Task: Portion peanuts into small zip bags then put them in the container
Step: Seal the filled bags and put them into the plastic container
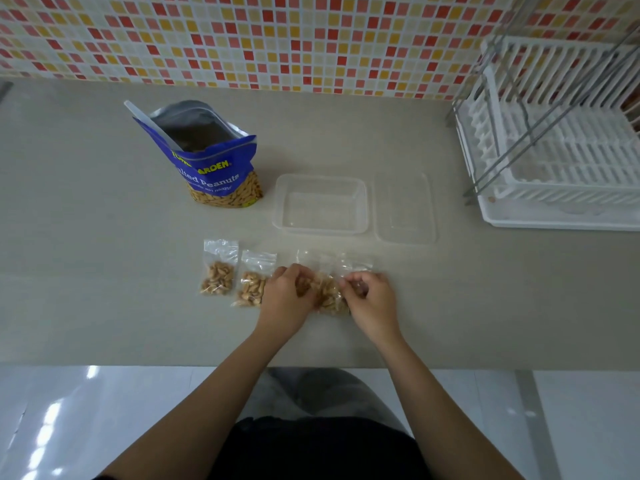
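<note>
An opened blue peanut pouch (214, 161) stands upright at the left, mouth gaping upward, silver lining showing, peanuts pictured along its bottom. A pale scoop handle (149, 124) leans out of it toward the upper left. Nearer the front edge of the counter (86, 237) lies the first small zip bag (219, 268), flat and clear, peanuts gathered in its near half and the zip end pointing toward the wall, so its long axis runs front to back. Just beside it lies the second small zip bag (254, 280), same look and heading, slightly tilted, its right edge hidden under the left hand (287, 299). That hand curls its fingers round the left side of a third small zip bag (327, 294), a crumpled clear packet of peanuts between the hands. The right hand (372, 303) pinches its right side with curled fingertips. Clear film fans out past the knuckles; whether it is one bag's top or several I cannot tell. Beyond the hands sits the clear rectangular container (320, 177), open, long side running left to right. Its lid (405, 207) lies flat close by on the right. A white dish rack (554, 140) stands at far right. The counter is plain beige, backed by a wall of small red, orange and cream tiles (277, 39), with glossy pale floor (69, 410) below
</note>
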Demonstrator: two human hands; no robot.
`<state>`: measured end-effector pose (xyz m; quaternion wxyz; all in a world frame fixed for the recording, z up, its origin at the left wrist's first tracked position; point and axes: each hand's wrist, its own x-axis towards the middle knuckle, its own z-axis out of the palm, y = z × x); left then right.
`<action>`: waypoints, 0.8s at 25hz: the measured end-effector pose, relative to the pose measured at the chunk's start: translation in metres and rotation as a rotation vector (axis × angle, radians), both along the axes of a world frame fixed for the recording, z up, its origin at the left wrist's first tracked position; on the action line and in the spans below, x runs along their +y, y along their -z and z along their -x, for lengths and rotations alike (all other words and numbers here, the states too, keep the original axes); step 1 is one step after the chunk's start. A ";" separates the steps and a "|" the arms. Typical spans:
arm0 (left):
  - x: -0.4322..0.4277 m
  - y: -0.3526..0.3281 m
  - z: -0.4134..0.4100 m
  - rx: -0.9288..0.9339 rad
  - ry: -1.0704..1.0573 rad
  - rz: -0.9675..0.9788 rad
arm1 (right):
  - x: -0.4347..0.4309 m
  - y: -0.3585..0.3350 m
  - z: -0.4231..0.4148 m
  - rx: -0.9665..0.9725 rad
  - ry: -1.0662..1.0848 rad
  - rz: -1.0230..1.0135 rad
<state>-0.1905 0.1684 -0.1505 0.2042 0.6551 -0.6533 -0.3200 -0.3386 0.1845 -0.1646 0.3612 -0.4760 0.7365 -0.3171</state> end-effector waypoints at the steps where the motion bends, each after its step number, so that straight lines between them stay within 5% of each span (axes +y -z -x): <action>1: 0.003 -0.006 -0.002 0.037 -0.001 0.038 | 0.005 -0.006 0.001 0.008 -0.028 0.037; 8: -0.058 -0.048 -0.002 0.275 -0.059 0.161 | -0.060 -0.060 0.014 -0.130 0.024 0.300; 15: -0.134 -0.029 0.009 -0.004 -0.111 0.101 | -0.138 -0.036 -0.003 0.017 -0.006 0.121; 20: -0.128 -0.008 0.013 -0.232 0.030 -0.103 | -0.146 -0.025 -0.007 0.333 -0.282 -0.118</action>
